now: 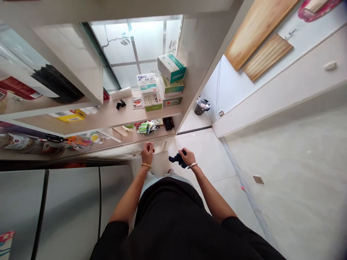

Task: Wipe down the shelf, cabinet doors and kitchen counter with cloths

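Observation:
Dark navy limp cloth [179, 159], with a narrow end sticking out to the left, hangs from my right hand [188, 157]. The fingers are closed on it; its shape suggests a glove, but I cannot tell for sure. My left hand [147, 154] is apart from it, fingers curled in, in front of the shelf unit's lower front [130, 150]. Whether anything small is inside those fingers is hidden. Both hands are in front of my body, above the pale floor [214, 155].
Stacked boxes [171, 68] stand on an upper shelf, with packets [146, 127] and scissors [55, 138] lower down. A grey appliance [72, 202] is at left. Beyond the shelf's end sits a lined waste bin [201, 107]. Cutting boards [268, 57] hang on the wall at right.

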Available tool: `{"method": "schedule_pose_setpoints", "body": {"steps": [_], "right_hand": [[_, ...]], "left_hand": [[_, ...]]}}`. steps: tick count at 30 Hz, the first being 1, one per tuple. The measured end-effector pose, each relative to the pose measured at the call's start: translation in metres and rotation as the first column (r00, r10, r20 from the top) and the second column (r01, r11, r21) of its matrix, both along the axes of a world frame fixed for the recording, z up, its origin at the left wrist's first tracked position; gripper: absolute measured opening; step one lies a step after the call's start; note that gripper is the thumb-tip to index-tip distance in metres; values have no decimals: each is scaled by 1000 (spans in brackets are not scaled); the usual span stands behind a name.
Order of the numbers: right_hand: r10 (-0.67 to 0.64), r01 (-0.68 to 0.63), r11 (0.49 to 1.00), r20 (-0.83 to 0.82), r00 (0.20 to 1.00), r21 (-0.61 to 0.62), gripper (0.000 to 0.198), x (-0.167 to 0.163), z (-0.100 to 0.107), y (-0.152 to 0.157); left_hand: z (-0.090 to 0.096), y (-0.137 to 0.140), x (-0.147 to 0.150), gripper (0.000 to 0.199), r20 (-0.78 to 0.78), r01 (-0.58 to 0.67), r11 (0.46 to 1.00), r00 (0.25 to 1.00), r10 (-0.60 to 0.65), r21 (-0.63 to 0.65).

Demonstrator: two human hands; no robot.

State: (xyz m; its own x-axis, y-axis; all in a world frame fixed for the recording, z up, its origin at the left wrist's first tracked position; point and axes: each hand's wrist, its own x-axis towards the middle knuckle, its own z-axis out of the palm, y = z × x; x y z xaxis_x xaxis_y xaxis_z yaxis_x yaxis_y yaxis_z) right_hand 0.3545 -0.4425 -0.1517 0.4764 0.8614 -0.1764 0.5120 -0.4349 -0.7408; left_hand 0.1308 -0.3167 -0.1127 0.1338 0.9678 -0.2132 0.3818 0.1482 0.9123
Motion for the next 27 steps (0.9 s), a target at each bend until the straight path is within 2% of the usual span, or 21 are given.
{"method": "schedule_pose_setpoints", "body": {"steps": [4,8,11,14,20,23,27], "right_hand": [[64,-64,998,-6,998,-8,38,10,3,-5],[86,-86,996,-21,996,1,38,18,6,-22],[59,-59,998,-31,998,-4,40,27,7,-47],[-3,2,1000,-30,1000,-27,42,42,5,-80],[-123,121,989,-19,992,-88,44,75,-7,-134],[-148,145,984,-20,989,-99,45,84,-12,-143],[-133,129,987,-42,990,-93,44,85,-13,-134]], "left_hand": [[-14,38,69,19,-8,44,999,999,-45,-25],[-41,77,137,28,-44,-26,994,999,21,-107],[-58,94,166,31,-57,-84,984,996,75,-157],[-67,103,178,32,-58,-136,976,990,128,-168],[-72,113,182,29,-14,-174,972,985,174,-161],[-73,113,181,32,16,-209,966,977,214,-155],[-69,107,178,39,83,-240,961,964,252,-137]]}}
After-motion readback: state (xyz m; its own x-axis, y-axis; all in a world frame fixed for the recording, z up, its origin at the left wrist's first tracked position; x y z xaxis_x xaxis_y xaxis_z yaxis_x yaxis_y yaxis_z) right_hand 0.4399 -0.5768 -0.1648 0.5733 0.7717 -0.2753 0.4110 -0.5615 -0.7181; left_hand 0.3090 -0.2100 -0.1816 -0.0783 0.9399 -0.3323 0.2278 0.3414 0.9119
